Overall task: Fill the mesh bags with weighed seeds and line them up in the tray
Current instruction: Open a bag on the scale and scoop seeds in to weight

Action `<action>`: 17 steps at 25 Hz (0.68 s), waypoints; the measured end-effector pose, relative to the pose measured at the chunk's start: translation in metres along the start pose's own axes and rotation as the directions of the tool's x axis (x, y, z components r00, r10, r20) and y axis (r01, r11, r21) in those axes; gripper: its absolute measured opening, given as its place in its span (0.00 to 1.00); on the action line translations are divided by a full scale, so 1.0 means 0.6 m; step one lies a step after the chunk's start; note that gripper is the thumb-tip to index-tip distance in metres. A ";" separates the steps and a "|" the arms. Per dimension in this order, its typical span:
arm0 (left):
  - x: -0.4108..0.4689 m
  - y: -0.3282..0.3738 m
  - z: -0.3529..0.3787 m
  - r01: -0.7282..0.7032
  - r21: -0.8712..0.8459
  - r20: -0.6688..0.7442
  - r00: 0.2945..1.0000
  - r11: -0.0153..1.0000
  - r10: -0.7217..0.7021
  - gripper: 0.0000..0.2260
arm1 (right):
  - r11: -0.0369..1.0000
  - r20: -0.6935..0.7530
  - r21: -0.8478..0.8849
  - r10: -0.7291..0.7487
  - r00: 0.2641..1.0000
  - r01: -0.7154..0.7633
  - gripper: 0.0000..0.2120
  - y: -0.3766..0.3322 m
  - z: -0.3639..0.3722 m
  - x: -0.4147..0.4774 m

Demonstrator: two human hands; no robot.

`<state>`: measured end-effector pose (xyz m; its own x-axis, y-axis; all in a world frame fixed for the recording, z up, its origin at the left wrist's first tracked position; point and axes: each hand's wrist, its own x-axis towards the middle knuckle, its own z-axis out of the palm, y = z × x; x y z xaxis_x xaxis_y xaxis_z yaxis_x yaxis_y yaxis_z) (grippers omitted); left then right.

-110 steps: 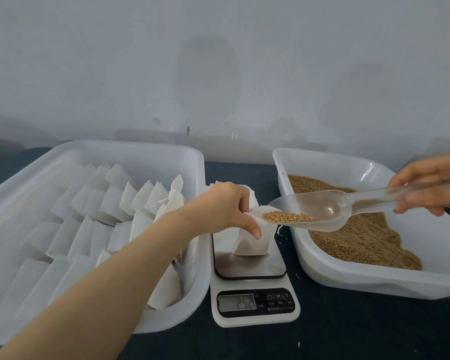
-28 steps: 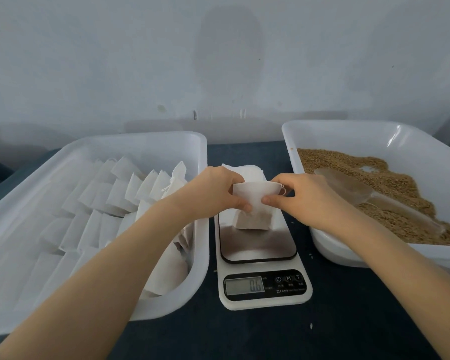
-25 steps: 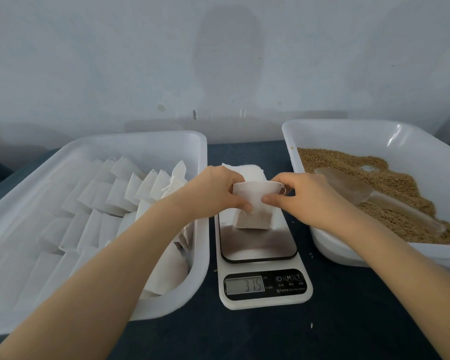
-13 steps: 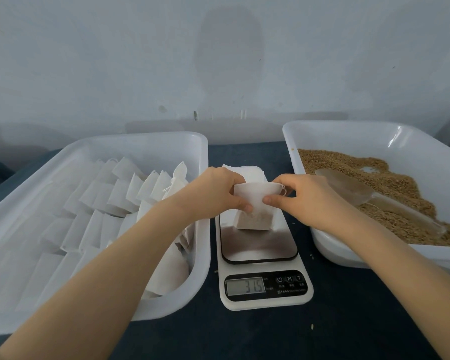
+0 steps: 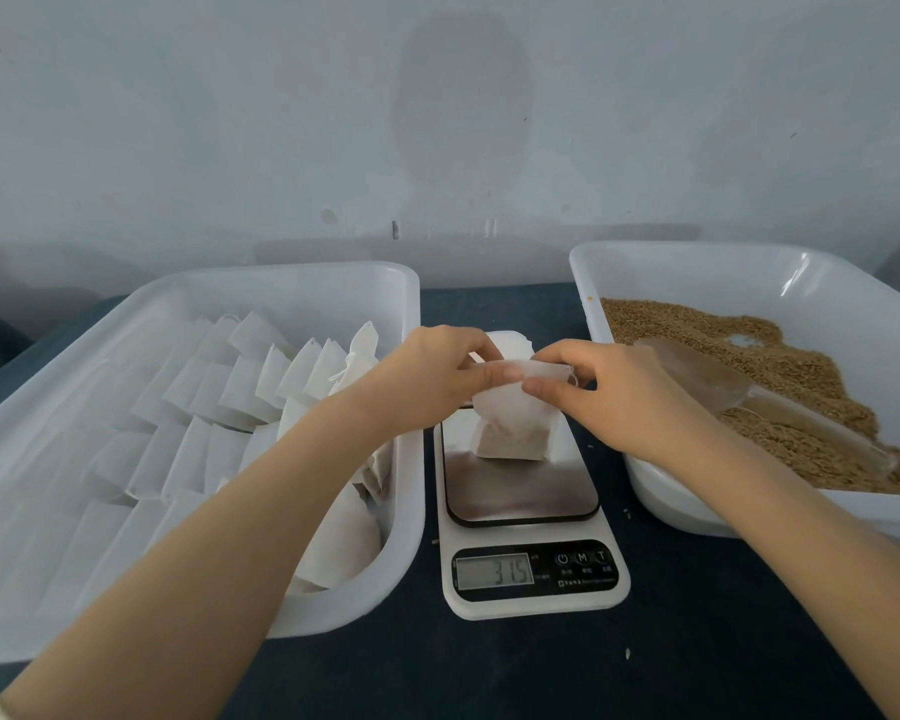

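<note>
Our left hand (image 5: 432,379) and right hand (image 5: 611,394) pinch with curled fingers (image 5: 492,375) the top of the small white mesh bag (image 5: 510,433) on the white steel-topped scale (image 5: 520,498), its mouth flatter than before.

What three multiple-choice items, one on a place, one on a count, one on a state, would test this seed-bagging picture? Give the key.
1. The scoop lies: A on the tabletop; B on the seeds in the right tray; C among the bags.
2. White trays in view: A one; B three; C two.
3. The mesh bag is: A pinched at its top by the left hand and right hand; B lying untouched; C hanging from the scoop.
Key: 1 B, it rests on the seed heap; 2 C, left tray and right tray flank the scale; 3 A, both hands grip its top edge.
</note>
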<state>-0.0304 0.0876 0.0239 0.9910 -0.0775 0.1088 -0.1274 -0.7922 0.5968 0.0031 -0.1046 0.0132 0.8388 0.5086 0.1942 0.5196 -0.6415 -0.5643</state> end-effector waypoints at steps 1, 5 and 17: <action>0.000 0.001 0.000 0.004 -0.015 -0.015 1.000 1.000 -0.005 0.18 | 1.000 -0.008 0.000 -0.002 1.000 0.002 0.11 0.000 0.000 0.000; 0.000 0.003 0.001 -0.015 0.008 -0.057 0.998 1.000 0.015 0.24 | 1.000 -0.025 -0.008 0.016 1.000 -0.016 0.10 0.002 0.001 0.001; 0.000 -0.004 0.002 -0.023 -0.111 -0.056 0.998 0.994 0.017 0.19 | 0.912 -0.213 -0.410 -0.105 0.971 0.008 0.11 0.001 0.004 0.005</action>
<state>-0.0298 0.0886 0.0214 0.9849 -0.0571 0.1633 -0.1542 -0.7178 0.6790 0.0055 -0.1025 0.0115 0.7951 0.4387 0.4187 0.5474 -0.8164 -0.1841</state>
